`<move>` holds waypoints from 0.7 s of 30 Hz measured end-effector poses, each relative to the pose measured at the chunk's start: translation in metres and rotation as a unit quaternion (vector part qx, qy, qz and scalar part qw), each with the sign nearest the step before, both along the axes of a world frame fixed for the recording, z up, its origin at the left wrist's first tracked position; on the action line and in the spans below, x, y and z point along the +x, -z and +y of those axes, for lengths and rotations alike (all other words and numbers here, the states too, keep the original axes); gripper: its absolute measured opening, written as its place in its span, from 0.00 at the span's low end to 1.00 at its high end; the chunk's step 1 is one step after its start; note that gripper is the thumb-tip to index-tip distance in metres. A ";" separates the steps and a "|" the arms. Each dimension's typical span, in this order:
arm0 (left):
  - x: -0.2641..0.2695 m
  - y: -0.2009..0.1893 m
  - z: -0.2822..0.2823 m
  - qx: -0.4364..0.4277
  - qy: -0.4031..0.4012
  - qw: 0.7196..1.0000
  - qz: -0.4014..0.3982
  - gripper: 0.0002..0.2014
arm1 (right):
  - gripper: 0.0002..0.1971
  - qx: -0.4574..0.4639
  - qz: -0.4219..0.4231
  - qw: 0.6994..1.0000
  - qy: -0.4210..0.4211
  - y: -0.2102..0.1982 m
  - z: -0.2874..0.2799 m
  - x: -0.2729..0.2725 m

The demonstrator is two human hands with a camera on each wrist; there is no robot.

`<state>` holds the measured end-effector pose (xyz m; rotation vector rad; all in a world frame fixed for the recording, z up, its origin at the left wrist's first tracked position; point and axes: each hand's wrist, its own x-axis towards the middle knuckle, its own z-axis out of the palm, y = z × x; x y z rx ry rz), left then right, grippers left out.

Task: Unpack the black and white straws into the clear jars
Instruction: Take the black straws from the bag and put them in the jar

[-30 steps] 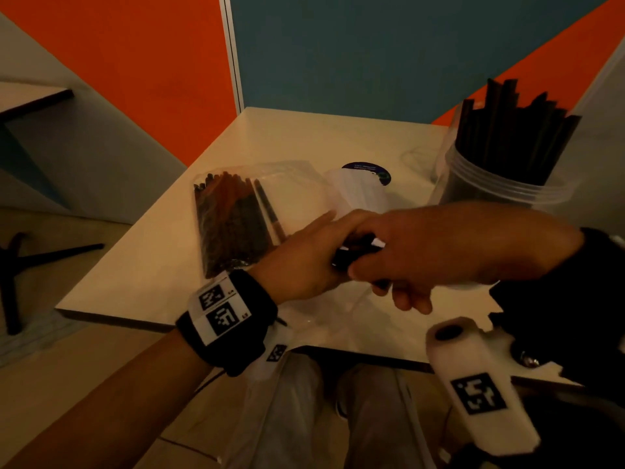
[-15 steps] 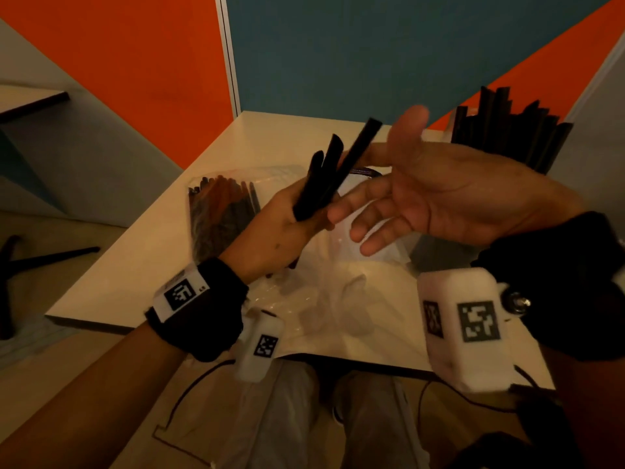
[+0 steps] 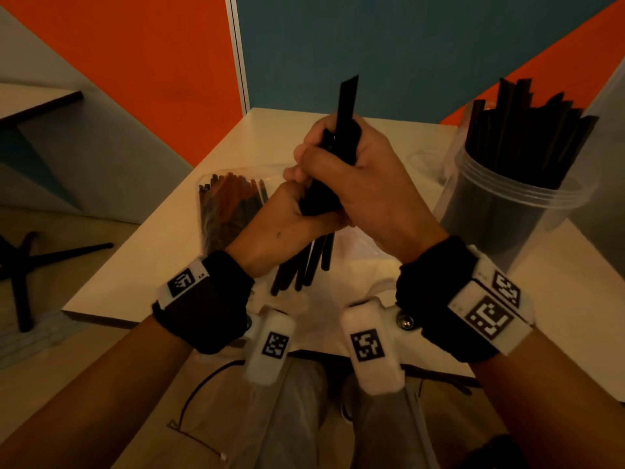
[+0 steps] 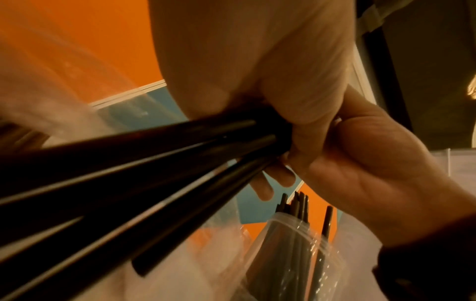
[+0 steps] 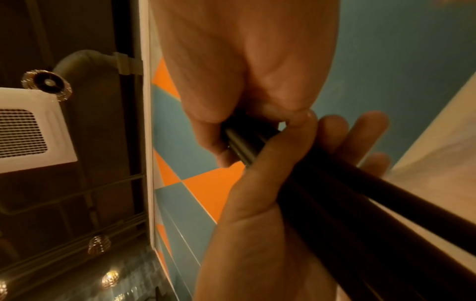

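Head view shows a bundle of black straws held nearly upright above the bench, with both hands wrapped round it. The left hand clasps the bundle low down, its grip clamped on the straws; their lower ends fan out beneath it. The right hand is curled round the same bundle just above, touching the left hand, and one straw tip sticks up past its fingers. Beneath the hands lies crumpled clear plastic wrap. A clear bag of dark straws lies on the bench to the left. At the right stands a clear jar, already filled with upright black straws.
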<state>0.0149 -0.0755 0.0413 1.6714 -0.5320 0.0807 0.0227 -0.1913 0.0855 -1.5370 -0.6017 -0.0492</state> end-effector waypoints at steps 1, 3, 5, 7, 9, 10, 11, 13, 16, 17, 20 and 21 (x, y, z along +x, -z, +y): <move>-0.001 0.002 0.000 0.002 0.004 1.000 0.010 0.11 | 0.03 0.008 0.015 1.000 0.006 0.004 0.002 0.001; 0.000 0.005 -0.001 0.006 0.000 1.000 0.022 0.10 | 0.05 0.026 0.041 0.999 0.020 0.007 0.004 0.002; 0.003 0.004 -0.002 -0.001 -0.015 1.000 0.026 0.08 | 0.06 0.053 0.046 0.997 0.028 0.003 0.006 0.003; 0.004 0.000 -0.004 -0.024 -0.019 0.999 0.020 0.07 | 0.07 0.067 0.031 0.997 0.037 -0.005 0.009 0.004; 0.003 -0.002 -0.005 -0.045 -0.020 0.999 0.011 0.08 | 0.09 0.057 0.013 0.997 0.048 -0.010 0.012 0.006; 0.003 -0.002 -0.006 -0.051 -0.016 0.998 0.013 0.09 | 0.10 0.045 0.008 0.998 0.052 -0.010 0.013 0.006; 0.001 0.000 -0.006 -0.056 -0.009 0.998 0.020 0.09 | 0.11 0.028 0.008 0.998 0.056 -0.007 0.015 0.007; -0.002 0.004 -0.007 -0.057 0.003 0.998 0.031 0.12 | 0.11 -0.011 0.021 0.998 0.060 0.004 0.017 0.008; -0.005 0.010 -0.005 -0.046 0.007 0.998 0.034 0.20 | 0.11 -0.050 0.037 0.996 0.066 0.019 0.016 0.008; -0.005 0.012 -0.004 -0.043 0.007 0.998 0.038 0.21 | 0.10 -0.052 0.038 0.996 0.066 0.021 0.016 0.008; -0.002 0.016 0.000 -0.033 0.012 0.997 0.062 0.20 | 0.11 -0.028 0.030 0.997 0.060 0.019 0.014 0.005; -0.002 0.016 0.000 -0.030 0.012 0.997 0.067 0.20 | 0.11 -0.010 0.022 0.998 0.059 0.017 0.013 0.004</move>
